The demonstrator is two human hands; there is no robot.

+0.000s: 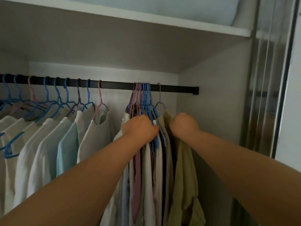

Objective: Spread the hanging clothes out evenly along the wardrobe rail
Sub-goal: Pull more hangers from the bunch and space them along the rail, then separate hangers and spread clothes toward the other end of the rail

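A black wardrobe rail [175,88] runs from the left edge to the right side wall. Several pale shirts [48,141] hang spaced out along its left half on blue, pink and purple hangers. A tight bunch of hangers [142,97] with several garments is crowded right of the middle. My left hand [140,127] is closed on the shoulders of that bunch. Just to its right hangs an olive green shirt [185,173] on a single blue-grey hanger [160,101], and my right hand [184,126] grips that shirt's shoulder.
A bare stretch of rail [118,84] lies between the pink hanger [100,97] and the bunch. The wardrobe's right side wall [211,103] is close to the green shirt. A white shelf [146,18] spans overhead, and a sliding door frame [273,79] stands at the right.
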